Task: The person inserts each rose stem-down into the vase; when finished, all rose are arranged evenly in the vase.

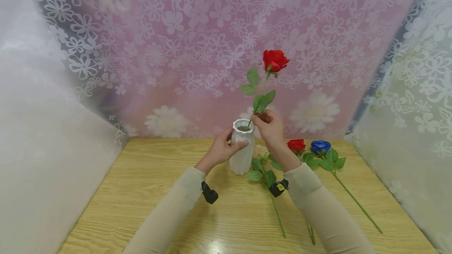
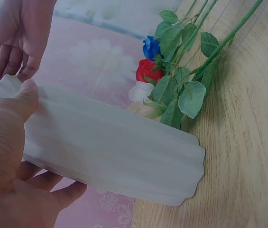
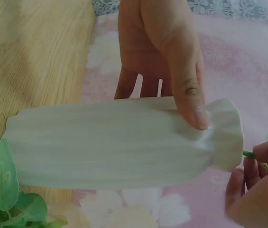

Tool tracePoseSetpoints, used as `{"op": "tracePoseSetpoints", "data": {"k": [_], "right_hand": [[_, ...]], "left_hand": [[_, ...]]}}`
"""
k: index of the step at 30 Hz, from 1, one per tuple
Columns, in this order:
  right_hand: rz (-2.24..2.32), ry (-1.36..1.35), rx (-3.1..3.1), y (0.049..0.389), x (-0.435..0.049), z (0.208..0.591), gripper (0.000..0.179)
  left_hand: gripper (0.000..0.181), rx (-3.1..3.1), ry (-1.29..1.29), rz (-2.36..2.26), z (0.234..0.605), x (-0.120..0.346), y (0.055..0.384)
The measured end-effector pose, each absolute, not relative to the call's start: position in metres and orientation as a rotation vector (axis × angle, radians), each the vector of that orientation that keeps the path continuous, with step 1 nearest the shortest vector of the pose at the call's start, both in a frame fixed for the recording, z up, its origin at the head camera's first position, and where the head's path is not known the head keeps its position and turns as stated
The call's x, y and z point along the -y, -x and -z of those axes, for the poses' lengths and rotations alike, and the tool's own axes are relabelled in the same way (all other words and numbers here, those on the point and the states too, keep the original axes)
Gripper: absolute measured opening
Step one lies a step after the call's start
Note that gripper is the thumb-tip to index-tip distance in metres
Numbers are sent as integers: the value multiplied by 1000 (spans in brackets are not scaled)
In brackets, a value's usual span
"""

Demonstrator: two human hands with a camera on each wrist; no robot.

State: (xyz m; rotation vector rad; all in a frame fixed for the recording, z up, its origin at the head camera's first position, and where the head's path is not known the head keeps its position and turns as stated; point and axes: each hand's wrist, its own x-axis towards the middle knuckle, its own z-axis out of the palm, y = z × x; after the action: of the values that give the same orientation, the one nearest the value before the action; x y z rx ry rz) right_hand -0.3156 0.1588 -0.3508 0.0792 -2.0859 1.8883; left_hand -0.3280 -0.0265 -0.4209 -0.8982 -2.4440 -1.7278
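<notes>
A white fluted vase (image 1: 241,156) with a scalloped rim stands upright on the wooden table. Around its upper part my left hand (image 1: 224,147) holds it, thumb on the near side and fingers behind. My right hand (image 1: 271,129), at the right of the rim, pinches the green stem of a red rose (image 1: 275,61). The lower end of that stem reaches into the vase mouth, while bloom and leaves rise above the hand. In the right wrist view the stem (image 3: 248,154) enters the opening between thumb and fingers; its tip is hidden inside.
On the table (image 1: 159,199), right of the vase, lie another red rose (image 1: 296,145), a blue rose (image 1: 320,146) and a cream rose (image 2: 148,109). Beside them a white bloom (image 2: 140,91) shows. A pink floral backdrop (image 1: 197,69) rises behind; pale side walls (image 1: 42,148) flank the table.
</notes>
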Motion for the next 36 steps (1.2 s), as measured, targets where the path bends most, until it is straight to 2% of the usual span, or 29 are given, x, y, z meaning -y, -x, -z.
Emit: {"op": "tracePoseSetpoints", "data": {"k": [10,22,29,36], "right_hand": [[-1755,-32,2310,317,-164,365,33],[-1865,-139,2335,306,-176,369,48],[-1908,-63,2294,300,-212,370,53],[-1934,-5,2300,295,-269,382,38]], "left_hand": [[70,2436,919,1723,422,27,330],[68,2427,918,1711,425,27,332],[73,2452,885,1714,423,27,330],[74,2445,885,1730,424,28,331]]}}
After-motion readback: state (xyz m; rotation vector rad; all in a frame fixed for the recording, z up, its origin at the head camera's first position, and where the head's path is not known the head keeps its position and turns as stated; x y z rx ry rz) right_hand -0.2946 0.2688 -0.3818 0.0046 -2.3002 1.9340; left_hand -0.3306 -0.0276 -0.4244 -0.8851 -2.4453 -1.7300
